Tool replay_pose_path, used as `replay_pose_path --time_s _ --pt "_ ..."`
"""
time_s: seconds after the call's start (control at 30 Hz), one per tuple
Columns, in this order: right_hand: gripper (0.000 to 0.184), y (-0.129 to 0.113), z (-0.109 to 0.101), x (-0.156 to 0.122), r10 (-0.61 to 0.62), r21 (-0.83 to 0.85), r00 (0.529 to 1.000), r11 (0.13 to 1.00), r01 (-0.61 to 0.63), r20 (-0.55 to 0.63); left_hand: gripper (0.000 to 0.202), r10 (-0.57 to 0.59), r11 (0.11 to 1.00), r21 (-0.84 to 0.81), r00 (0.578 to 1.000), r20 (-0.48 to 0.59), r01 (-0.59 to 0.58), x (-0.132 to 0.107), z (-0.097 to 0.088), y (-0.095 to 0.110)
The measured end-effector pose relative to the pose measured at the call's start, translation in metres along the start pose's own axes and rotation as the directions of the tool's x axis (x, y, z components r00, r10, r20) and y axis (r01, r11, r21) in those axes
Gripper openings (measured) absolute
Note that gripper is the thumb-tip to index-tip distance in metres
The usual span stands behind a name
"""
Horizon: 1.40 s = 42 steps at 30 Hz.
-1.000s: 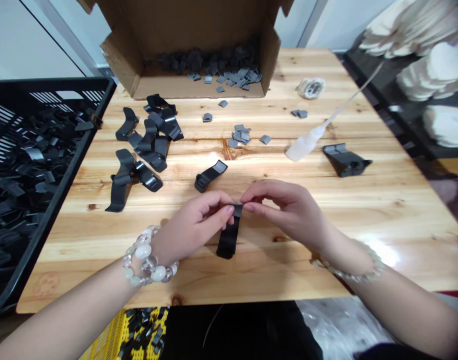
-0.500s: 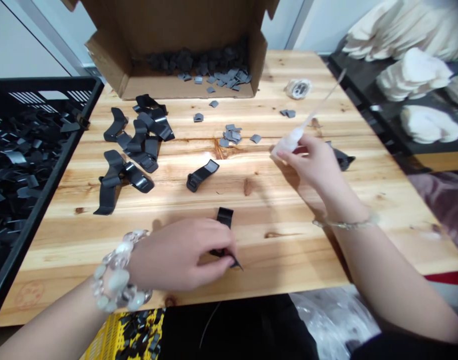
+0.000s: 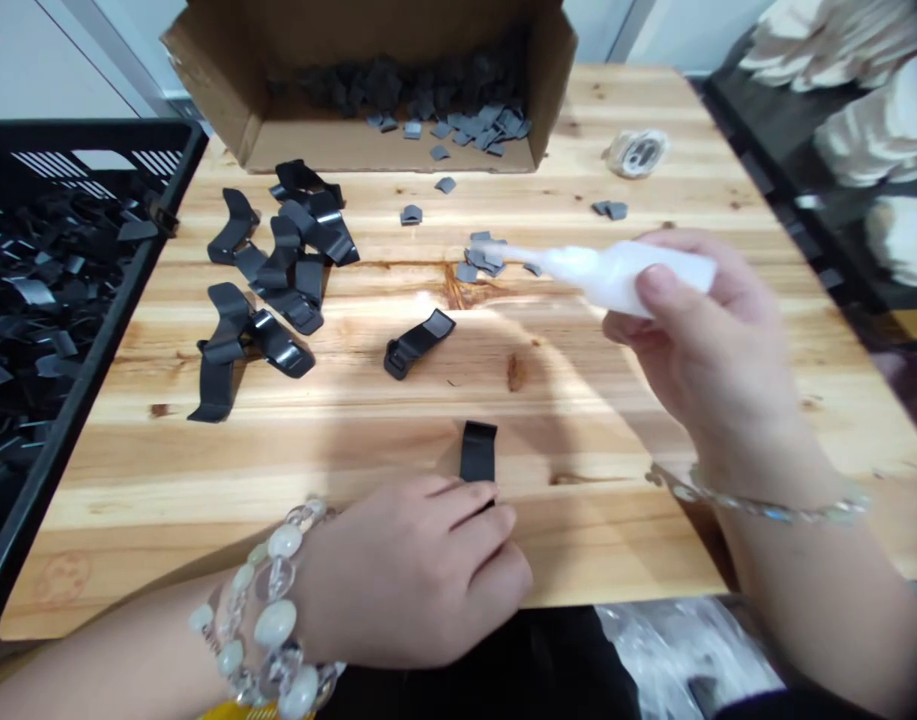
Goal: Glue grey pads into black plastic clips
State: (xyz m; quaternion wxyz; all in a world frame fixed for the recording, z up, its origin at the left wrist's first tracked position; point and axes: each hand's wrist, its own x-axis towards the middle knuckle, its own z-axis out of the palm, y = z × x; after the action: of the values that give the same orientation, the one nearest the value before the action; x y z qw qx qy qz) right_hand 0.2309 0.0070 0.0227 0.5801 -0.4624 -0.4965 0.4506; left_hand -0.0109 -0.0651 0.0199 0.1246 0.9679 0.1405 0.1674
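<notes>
My right hand (image 3: 709,340) is wrapped round a small white squeeze bottle (image 3: 623,278), raised above the table. The bottle lies tilted nearly flat, its long thin nozzle pointing left and blurred at the tip. Near the front edge, my left hand (image 3: 420,570) is closed with curled fingers over the lower end of a black curved plastic piece (image 3: 478,450); its upper part sticks out past the fingers. Another black curved plastic piece (image 3: 419,343) lies alone on the wood just beyond. Small grey pads (image 3: 473,268) sit in a loose cluster beneath the nozzle.
More black pieces (image 3: 282,262) are heaped at the left of the wooden table (image 3: 338,440). A cardboard box (image 3: 398,150) with grey pads stands at the back. A roll of tape (image 3: 636,153) lies at back right. A black crate (image 3: 90,400) full of dark parts borders the left.
My right hand has lifted the bottle off the table and swung its nozzle from pointing up and away to pointing left. My left hand has shifted slightly right with the black piece.
</notes>
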Motion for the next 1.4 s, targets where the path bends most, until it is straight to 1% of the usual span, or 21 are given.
replay_pose_path --time_s 0.07,0.13,0.17,0.23,0.3,0.37,0.43,0.5,0.57,0.63,0.7,0.83,1.03,1.13,1.23,1.4 --pt "0.014 -0.002 0.000 -0.001 0.007 0.099 0.999 0.995 -0.002 -0.044 0.021 -0.001 1.000 0.000 1.000 -0.001 0.001 0.000 -0.002 0.001" --pt "0.010 -0.003 0.001 -0.002 0.015 0.105 0.996 0.994 -0.006 -0.085 0.024 -0.003 1.000 0.003 1.000 0.001 0.003 0.000 -0.003 0.002" --pt "0.011 -0.002 0.002 -0.003 -0.006 0.083 0.993 0.996 0.016 -0.116 0.025 -0.005 1.000 0.000 1.000 0.004 0.005 0.001 -0.003 0.002" --pt "0.013 -0.001 0.007 -0.006 -0.118 0.004 0.976 0.993 0.121 -0.182 0.025 -0.004 1.000 -0.022 1.000 0.008 0.004 0.001 -0.003 0.002" --pt "0.014 0.000 0.014 -0.010 -0.234 -0.095 0.950 0.971 0.219 -0.204 0.024 -0.003 0.999 -0.044 1.000 0.007 0.003 0.002 -0.003 0.002" --pt "0.012 0.000 0.020 -0.013 -0.295 -0.171 0.935 0.950 0.263 -0.200 0.023 -0.002 0.998 -0.055 1.000 0.008 0.002 0.003 -0.002 0.001" --pt "0.010 0.000 0.022 -0.016 -0.314 -0.216 0.930 0.938 0.272 -0.192 0.024 -0.003 0.999 -0.050 1.000 0.010 0.004 0.003 -0.001 0.001" --pt "0.010 0.000 0.019 -0.016 -0.329 -0.265 0.929 0.923 0.279 -0.169 0.025 0.000 0.999 -0.043 1.000 0.012 0.000 0.002 0.000 0.000" --pt "0.012 0.002 0.011 -0.013 -0.355 -0.297 0.930 0.902 0.314 -0.094 0.024 0.006 0.999 -0.039 1.000 -0.025 -0.007 0.001 0.001 0.000" --pt "0.014 0.004 0.004 -0.011 -0.396 -0.302 0.918 0.878 0.372 -0.019 0.022 0.004 0.999 -0.035 0.997 -0.071 -0.007 0.000 0.003 0.000" --pt "0.013 0.005 0.001 -0.010 -0.422 -0.299 0.907 0.865 0.404 0.005 0.020 0.000 0.999 -0.034 0.996 -0.090 -0.003 -0.001 0.004 0.001" --pt "0.009 0.001 0.003 -0.014 -0.391 -0.337 0.920 0.868 0.363 -0.016 0.021 -0.005 0.999 -0.049 0.996 -0.091 0.000 0.000 0.005 0.001" --pt "0.019 -0.004 0.004 -0.018 -0.342 -0.421 0.939 0.847 0.324 0.034 0.024 -0.009 0.998 -0.056 0.995 -0.104 0.003 0.001 0.005 0.001" --pt "0.020 -0.003 0.003 -0.018 -0.340 -0.403 0.940 0.857 0.320 0.024 0.022 -0.002 0.999 -0.039 0.995 -0.101 -0.002 0.000 0.006 0.000" --pt "0.016 -0.003 0.004 -0.018 -0.346 -0.377 0.938 0.866 0.329 0.025 0.023 -0.001 0.999 -0.038 0.995 -0.102 -0.003 0.000 0.006 0.000" --pt "0.013 -0.004 0.006 -0.019 -0.360 -0.389 0.932 0.853 0.347 0.042 0.023 -0.003 0.999 -0.040 0.995 -0.098 -0.001 0.000 0.007 0.000"
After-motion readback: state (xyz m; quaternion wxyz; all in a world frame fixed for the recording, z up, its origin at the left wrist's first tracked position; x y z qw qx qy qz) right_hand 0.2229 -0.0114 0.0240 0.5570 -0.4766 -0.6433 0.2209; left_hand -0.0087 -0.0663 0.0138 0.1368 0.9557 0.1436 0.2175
